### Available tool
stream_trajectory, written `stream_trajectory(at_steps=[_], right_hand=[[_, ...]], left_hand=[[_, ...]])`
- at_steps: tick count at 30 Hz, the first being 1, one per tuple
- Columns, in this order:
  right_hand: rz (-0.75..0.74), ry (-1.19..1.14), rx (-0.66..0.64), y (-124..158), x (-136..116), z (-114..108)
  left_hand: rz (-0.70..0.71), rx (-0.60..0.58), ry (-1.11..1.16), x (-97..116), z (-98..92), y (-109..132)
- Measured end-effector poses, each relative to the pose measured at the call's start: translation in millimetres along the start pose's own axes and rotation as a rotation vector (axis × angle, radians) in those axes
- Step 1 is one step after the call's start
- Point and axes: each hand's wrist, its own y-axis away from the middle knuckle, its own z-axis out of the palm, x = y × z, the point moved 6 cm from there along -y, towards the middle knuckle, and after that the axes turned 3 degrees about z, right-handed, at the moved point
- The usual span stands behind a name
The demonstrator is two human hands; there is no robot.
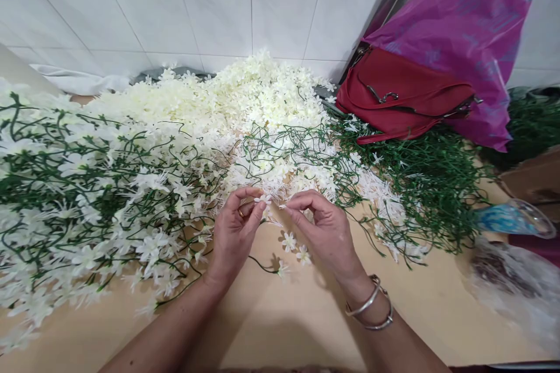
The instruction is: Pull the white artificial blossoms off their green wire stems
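White flower [263, 199] held over a tan tabletop [271, 326]

A person's left hand [238, 227], a ring on one finger, pinches the flower between thumb and forefinger above the middle of the tabletop. Just beside it, the right hand [324, 233], a silver bracelet [367, 306] at its wrist, pinches a small white piece [283, 206], its exact form too small to tell. The hands are apart. Below and between them lie two loose blossoms [296, 247] and a single stemmed bloom [282, 270]. White flowers on green stems [87, 186] spread across the left side; a heap of cream blossoms [262, 90] rises toward the tiled wall [219, 6]. White stamens [387, 198] lie right of the hands, near a mass of green stems [433, 186]. A red handbag [402, 93] rests at the back of that mass, a purple plastic bag [476, 35] behind it. A clear plastic bag [525, 297] sits at the right edge.
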Motion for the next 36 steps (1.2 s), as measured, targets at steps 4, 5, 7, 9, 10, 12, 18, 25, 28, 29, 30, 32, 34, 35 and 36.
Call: stream_trajectory(at_steps=[4,5,7,9,10,12,18,25,28,29,30,32,34,35,36], right_hand=[[0.024,0.005,0.039,5,1,6],[0.018,0.013,0.047,6,0,8],[0.0,0.041,0.064,9,-2,12],[-0.029,0.072,0.082,11,-3,15],[-0.047,0.086,0.089,11,-4,17],[-0.088,0.12,0.104,12,-5,18],[-0.279,0.309,0.15,15,-16,20],[-0.413,0.422,0.181,20,-25,26],[-0.243,0.264,0.175,16,-12,24],[-0.168,0.184,0.168,14,-6,23],[-0.103,0.107,0.161,13,0,23],[-0.027,0.002,0.152,12,8,23],[-0.002,-0.029,0.142,11,11,23],[0.004,-0.031,0.14,11,11,24],[0.009,-0.026,0.141,12,11,23]], left_hand=[[0.018,0.002,-0.013,0,-0.8,0],[0.038,0.0,-0.019,0,-0.6,1],[0.056,-0.01,-0.033,1,0.4,2],[0.05,-0.041,-0.043,1,2.8,4],[0.047,-0.06,-0.043,2,4.4,5],[0.052,-0.086,-0.032,4,7.2,7],[0.047,-0.051,0.065,5,8.0,8],[0.124,-0.068,0.033,12,5.2,7],[0.137,-0.072,0.069,13,5.9,6],[0.136,-0.07,0.083,13,6.2,6],[0.134,-0.069,0.091,13,6.6,6],[0.131,-0.066,0.095,12,7.4,6],[0.114,-0.054,0.1,12,7.7,6],[0.093,-0.049,0.106,11,7.9,6],[0.065,-0.046,0.115,11,8.3,6]])
